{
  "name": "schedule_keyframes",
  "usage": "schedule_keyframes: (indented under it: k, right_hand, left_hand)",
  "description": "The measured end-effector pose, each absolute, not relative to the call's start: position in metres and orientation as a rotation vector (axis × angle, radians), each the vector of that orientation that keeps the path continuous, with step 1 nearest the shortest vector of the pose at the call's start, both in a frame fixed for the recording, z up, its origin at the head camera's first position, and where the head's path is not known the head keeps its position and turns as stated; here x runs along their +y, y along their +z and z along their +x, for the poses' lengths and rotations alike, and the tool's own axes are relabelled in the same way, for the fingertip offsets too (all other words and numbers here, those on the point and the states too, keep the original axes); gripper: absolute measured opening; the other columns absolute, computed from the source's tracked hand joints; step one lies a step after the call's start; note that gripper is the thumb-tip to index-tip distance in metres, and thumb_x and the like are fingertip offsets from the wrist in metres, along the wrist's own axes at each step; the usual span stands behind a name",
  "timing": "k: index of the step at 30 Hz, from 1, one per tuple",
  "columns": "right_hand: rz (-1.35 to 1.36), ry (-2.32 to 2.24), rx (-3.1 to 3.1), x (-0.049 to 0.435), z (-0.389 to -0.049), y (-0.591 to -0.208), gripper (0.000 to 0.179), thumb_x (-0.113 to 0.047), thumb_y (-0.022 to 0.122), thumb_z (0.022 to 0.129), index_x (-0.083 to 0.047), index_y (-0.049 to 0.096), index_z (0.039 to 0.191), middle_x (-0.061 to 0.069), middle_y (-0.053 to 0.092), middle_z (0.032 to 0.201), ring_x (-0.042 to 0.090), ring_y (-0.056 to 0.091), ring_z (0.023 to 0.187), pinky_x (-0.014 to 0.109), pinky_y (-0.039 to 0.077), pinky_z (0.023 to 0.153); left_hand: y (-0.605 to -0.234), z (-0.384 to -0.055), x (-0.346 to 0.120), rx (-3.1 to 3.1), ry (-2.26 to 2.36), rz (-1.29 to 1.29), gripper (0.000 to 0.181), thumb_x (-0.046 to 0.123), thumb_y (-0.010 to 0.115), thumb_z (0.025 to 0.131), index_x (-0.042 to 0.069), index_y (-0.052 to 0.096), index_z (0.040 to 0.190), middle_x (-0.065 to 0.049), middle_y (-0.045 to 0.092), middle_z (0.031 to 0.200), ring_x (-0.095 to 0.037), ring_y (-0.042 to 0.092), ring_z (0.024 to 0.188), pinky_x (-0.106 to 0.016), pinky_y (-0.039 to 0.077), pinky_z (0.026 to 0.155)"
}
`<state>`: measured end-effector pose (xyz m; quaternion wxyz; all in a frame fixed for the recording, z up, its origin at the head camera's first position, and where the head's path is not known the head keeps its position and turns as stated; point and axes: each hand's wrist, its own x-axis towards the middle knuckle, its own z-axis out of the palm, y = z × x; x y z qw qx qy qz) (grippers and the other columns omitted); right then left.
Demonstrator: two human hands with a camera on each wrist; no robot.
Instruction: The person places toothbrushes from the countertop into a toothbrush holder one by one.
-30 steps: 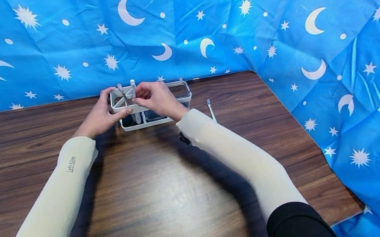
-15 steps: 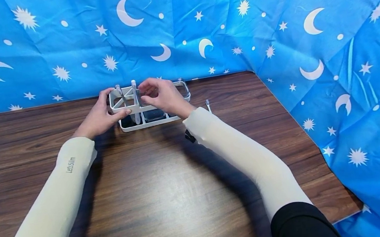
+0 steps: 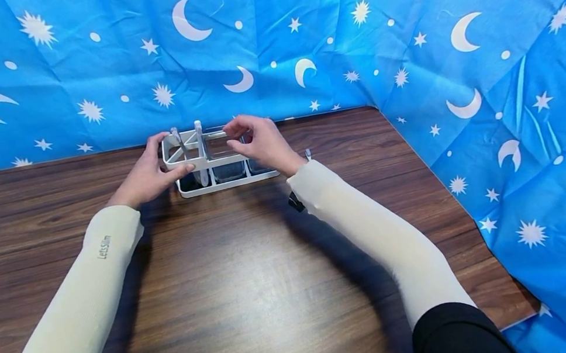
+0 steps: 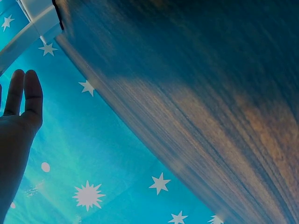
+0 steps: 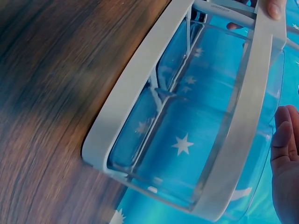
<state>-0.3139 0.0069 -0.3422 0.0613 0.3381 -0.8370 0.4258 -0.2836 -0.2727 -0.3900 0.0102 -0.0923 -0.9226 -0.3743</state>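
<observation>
A white toothbrush holder (image 3: 227, 161) with clear cups (image 3: 229, 172) stands at the back of the table. My left hand (image 3: 147, 172) grips its left end, the thumb on the front rim and the fingers toward the far corner. Two toothbrushes stand in its left part: one upright (image 3: 200, 138), one leaning left (image 3: 179, 141). Above the right part hovers my right hand (image 3: 264, 143), fingers loosely bent, nothing held. The right wrist view shows this hand (image 5: 286, 163) beside the holder's rim (image 5: 233, 140). Another toothbrush (image 3: 308, 154) lies on the table, mostly hidden by my right forearm.
The brown wood-grain table (image 3: 221, 278) stretches out in front of the holder. A blue curtain (image 3: 266, 37) with moons and stars hangs right behind the table and along its right side.
My right hand has let go of the upright toothbrush and moved right along the holder. The forearm now covers more of the lying toothbrush. My left hand keeps its hold.
</observation>
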Motion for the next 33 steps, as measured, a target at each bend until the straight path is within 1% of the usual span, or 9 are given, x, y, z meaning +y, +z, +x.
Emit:
schedule_keyframes:
  k: [4, 6, 13, 17, 22, 27, 33]
  right_hand:
    - [0.994, 1.348, -2.527, 0.016, -0.314, -0.342, 0.024, -0.015, 0.068, 0.088, -0.014, 0.065, 0.112, 0.001, 0.063, 0.106, 0.010, 0.056, 0.090, 0.021, 0.047, 0.080]
    - [0.983, 1.368, -2.527, 0.020, -0.315, -0.343, 0.025, -0.015, 0.068, 0.088, -0.014, 0.065, 0.113, 0.003, 0.063, 0.107, 0.011, 0.057, 0.091, 0.021, 0.047, 0.081]
    - [0.907, 1.323, -2.566, 0.036, -0.323, -0.344, 0.025, -0.018, 0.066, 0.089, -0.012, 0.065, 0.114, -0.002, 0.063, 0.107, 0.009, 0.058, 0.092, 0.022, 0.047, 0.080]
    - [0.864, 1.295, -2.553, 0.049, -0.326, -0.346, 0.025, -0.018, 0.066, 0.090, -0.012, 0.065, 0.114, -0.002, 0.063, 0.107, 0.009, 0.058, 0.092, 0.023, 0.047, 0.079]
    - [0.796, 1.324, -2.505, 0.062, -0.328, -0.349, 0.024, -0.018, 0.067, 0.089, -0.012, 0.066, 0.112, 0.002, 0.064, 0.104, 0.011, 0.057, 0.088, 0.023, 0.047, 0.077]
    - [0.792, 1.339, -2.460, 0.069, -0.328, -0.348, 0.022, -0.017, 0.066, 0.090, -0.011, 0.066, 0.111, 0.006, 0.065, 0.103, 0.012, 0.058, 0.086, 0.024, 0.047, 0.077]
    - [0.761, 1.330, -2.478, 0.074, -0.328, -0.348, 0.023, -0.018, 0.066, 0.090, -0.010, 0.065, 0.112, 0.001, 0.064, 0.102, 0.011, 0.059, 0.087, 0.023, 0.048, 0.078]
  left_hand:
    - [-0.390, -0.284, -0.273, -2.877, -1.161, -0.293, 0.097, 0.059, 0.063, 0.082, 0.022, 0.004, 0.150, -0.023, 0.036, 0.133, -0.040, 0.048, 0.104, -0.059, 0.039, 0.088]
    - [-0.390, -0.284, -0.273, -2.875, -1.161, -0.294, 0.097, 0.058, 0.063, 0.082, 0.022, 0.005, 0.150, -0.023, 0.037, 0.133, -0.039, 0.048, 0.103, -0.058, 0.039, 0.088]
    - [-0.391, -0.285, -0.273, -2.876, -1.154, -0.288, 0.097, 0.059, 0.063, 0.082, 0.022, 0.004, 0.150, -0.023, 0.039, 0.129, -0.039, 0.049, 0.101, -0.057, 0.040, 0.085]
    - [-0.390, -0.284, -0.273, -2.880, -1.158, -0.285, 0.096, 0.058, 0.062, 0.082, 0.023, 0.004, 0.150, -0.023, 0.038, 0.130, -0.039, 0.049, 0.101, -0.057, 0.040, 0.086]
    - [-0.389, -0.284, -0.272, -2.882, -1.156, -0.289, 0.095, 0.057, 0.063, 0.083, 0.022, 0.004, 0.150, -0.023, 0.037, 0.132, -0.039, 0.050, 0.100, -0.057, 0.041, 0.085]
    - [-0.388, -0.284, -0.272, -2.882, -1.151, -0.291, 0.095, 0.057, 0.063, 0.083, 0.023, 0.005, 0.149, -0.023, 0.038, 0.131, -0.038, 0.050, 0.099, -0.055, 0.041, 0.083]
    - [-0.388, -0.284, -0.271, -2.887, -1.138, -0.288, 0.095, 0.057, 0.063, 0.083, 0.022, 0.005, 0.149, -0.023, 0.038, 0.131, -0.038, 0.050, 0.099, -0.055, 0.042, 0.082]
